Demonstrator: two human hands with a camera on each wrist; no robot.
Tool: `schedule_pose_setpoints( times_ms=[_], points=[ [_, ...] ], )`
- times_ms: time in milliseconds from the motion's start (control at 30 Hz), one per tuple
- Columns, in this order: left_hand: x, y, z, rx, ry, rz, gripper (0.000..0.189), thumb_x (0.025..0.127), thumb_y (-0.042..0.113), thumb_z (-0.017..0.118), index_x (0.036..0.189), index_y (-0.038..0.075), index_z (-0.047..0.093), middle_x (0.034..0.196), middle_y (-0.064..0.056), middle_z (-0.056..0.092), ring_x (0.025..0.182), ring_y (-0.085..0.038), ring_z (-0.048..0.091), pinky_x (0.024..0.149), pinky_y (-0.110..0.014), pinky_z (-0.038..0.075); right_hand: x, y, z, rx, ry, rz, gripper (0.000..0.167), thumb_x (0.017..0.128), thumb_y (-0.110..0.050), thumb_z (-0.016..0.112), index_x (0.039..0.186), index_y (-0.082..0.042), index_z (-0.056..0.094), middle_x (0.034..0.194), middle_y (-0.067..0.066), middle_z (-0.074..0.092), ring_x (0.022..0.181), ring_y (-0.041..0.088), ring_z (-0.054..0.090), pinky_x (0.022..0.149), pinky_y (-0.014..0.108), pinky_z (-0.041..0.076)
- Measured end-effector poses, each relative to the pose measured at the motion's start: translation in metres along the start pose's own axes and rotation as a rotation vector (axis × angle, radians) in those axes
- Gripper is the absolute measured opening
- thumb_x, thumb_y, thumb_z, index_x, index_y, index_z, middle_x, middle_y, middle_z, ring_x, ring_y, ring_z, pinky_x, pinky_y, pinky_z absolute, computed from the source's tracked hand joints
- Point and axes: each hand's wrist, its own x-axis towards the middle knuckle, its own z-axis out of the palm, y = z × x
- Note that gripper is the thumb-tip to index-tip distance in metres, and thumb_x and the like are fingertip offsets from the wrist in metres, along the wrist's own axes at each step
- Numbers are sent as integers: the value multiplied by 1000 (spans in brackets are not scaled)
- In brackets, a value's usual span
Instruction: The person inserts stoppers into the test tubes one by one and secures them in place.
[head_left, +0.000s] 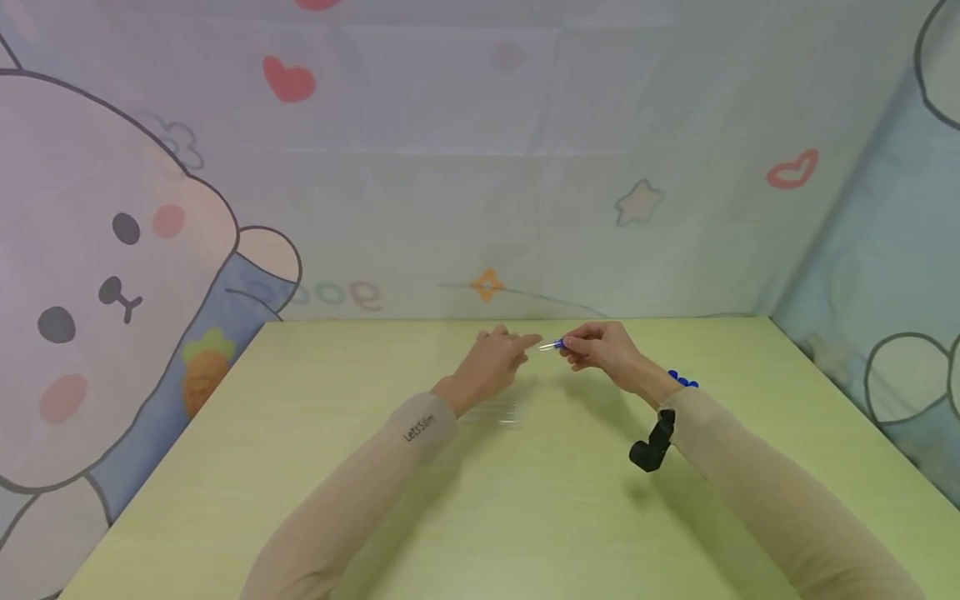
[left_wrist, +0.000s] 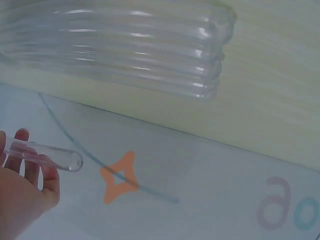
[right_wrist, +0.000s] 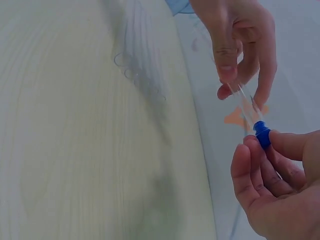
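Note:
A clear test tube (right_wrist: 244,102) is held between the thumb and fingers of my left hand (head_left: 489,364). In the left wrist view the tube's rounded end sticks out past the fingers. My right hand (head_left: 606,353) pinches a blue stopper (right_wrist: 262,135) between thumb and fingertips. The stopper's narrower part meets the open end of the tube; how deep it sits, I cannot tell. Both hands are raised above the far part of the table, facing each other.
Several clear test tubes (left_wrist: 135,55) lie side by side on the pale wooden table (head_left: 330,500), below my left hand. Several blue stoppers (head_left: 682,381) lie beyond my right wrist. A printed cloth (head_left: 450,167) hangs behind the table's far edge.

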Motion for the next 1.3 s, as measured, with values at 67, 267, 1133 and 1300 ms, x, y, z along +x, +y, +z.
schedule_pose_setpoints(
  times_ms=[67, 267, 1133, 1300],
  points=[
    [-1, 1, -1, 85, 5, 30, 47, 94, 10, 61, 139, 19, 52, 120, -4, 68, 103, -23, 56, 81, -38, 49, 0, -1, -1, -32, 3, 4, 32, 98, -12, 55, 118, 13, 55, 88, 3, 70, 75, 11, 66, 73, 26, 57],
    [-5, 2, 0, 141, 23, 95, 55, 89, 6, 66, 140, 19, 51, 120, -3, 65, 99, -22, 55, 76, -33, 50, 2, 0, -4, -65, 5, 27, 32, 98, -13, 55, 117, 12, 56, 85, 2, 70, 73, 11, 64, 70, 24, 57],
    [-14, -10, -11, 102, -9, 32, 66, 81, -18, 54, 137, 16, 54, 111, -5, 65, 96, -21, 53, 69, -26, 46, 2, -5, -10, -95, -22, 46, 37, 100, -20, 51, 121, 10, 55, 96, 9, 69, 75, 12, 62, 71, 26, 56],
    [-22, -25, -14, 78, 31, -22, 64, 81, -20, 50, 135, 13, 56, 110, -7, 65, 97, -23, 54, 66, -27, 45, 0, -3, -21, -149, -11, 43, 34, 100, -18, 50, 121, 9, 55, 95, 7, 68, 78, 16, 62, 72, 28, 56]
  ],
)
